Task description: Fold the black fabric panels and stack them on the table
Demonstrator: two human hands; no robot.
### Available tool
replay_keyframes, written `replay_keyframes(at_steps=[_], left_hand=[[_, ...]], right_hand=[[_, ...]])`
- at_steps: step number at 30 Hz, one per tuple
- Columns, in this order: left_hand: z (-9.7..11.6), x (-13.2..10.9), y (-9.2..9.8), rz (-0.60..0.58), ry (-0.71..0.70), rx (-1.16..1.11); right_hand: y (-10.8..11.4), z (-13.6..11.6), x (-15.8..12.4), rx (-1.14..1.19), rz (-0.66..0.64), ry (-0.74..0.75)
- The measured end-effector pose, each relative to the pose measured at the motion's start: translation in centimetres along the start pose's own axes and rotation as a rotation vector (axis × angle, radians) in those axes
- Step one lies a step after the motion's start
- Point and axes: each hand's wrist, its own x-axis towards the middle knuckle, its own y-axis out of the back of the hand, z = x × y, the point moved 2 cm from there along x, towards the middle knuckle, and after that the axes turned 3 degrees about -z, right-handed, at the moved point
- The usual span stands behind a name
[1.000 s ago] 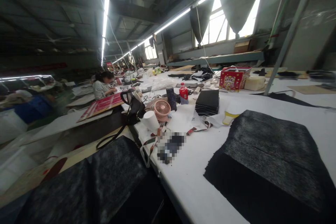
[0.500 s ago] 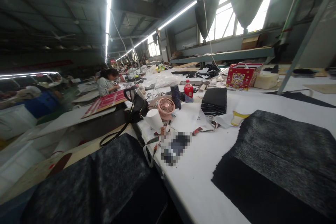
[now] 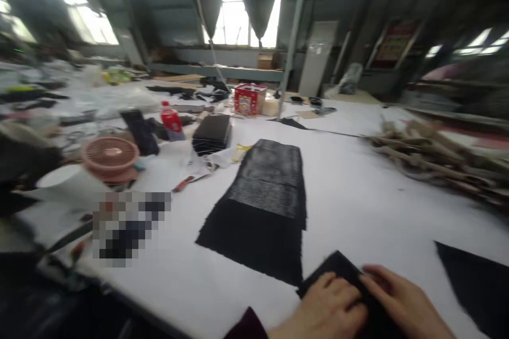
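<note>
White-topped cutting table (image 3: pixel 350 169) stretching away across view. Black fabric panel (image 3: pixel 262 212) lying flat mid-table, dark felt-like upper half (image 3: pixel 270 175) reaching toward stack of black fabric (image 3: pixel 211 134). Black fabric wedge (image 3: pixel 473 286) lying at right edge. Tan fabric strips (image 3: pixel 421 156) heaping up along right side. Pink desk fan (image 3: pixel 110 153) standing at left, red-capped bottle (image 3: pixel 172 119) standing beyond it. Red printed box (image 3: pixel 249 99) sitting at far end.

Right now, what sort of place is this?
Probably the cutting floor of a garment or bag factory: a long white cutting table, a black fabric panel laid on it, a heap of tan offcut strips, and the left hand and right hand gripping a black fabric piece.
</note>
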Motion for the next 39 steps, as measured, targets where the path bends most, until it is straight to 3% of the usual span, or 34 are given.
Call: replay_keyframes(at_steps=[1, 3, 12, 20, 26, 34, 39], left_hand=[[0.1, 0.2, 0.1, 0.108, 0.043, -0.092], [0.1, 0.3, 0.3, 0.17, 0.079, -0.202], [-0.4, 1.6, 1.1, 0.074, 0.264, -0.076], [-1.0, 3.3, 1.3, 0.041, 0.142, -0.094], [-1.2, 3.9, 1.2, 0.083, 0.202, -0.108], [-1.6, 4.9, 0.7, 0.067, 0.224, -0.041], [-1.6, 5.1, 0.6, 0.093, 0.211, -0.003]], right_hand=[[0.8, 1.1, -0.5, -0.007, -0.022, -0.019], [1.4, 2.0, -1.0, 0.001, -0.06, -0.018], [-0.1, 0.6, -1.7, -0.009, 0.048, 0.178], [0.7, 1.3, -1.8, 0.027, 0.157, 0.309], [-0.2, 1.5, -1.8, -0.001, 0.343, 0.377], [0.0, 2.0, -2.2, 0.001, 0.308, 0.287], [-0.3, 2.2, -2.7, -0.024, 0.384, 0.339]])
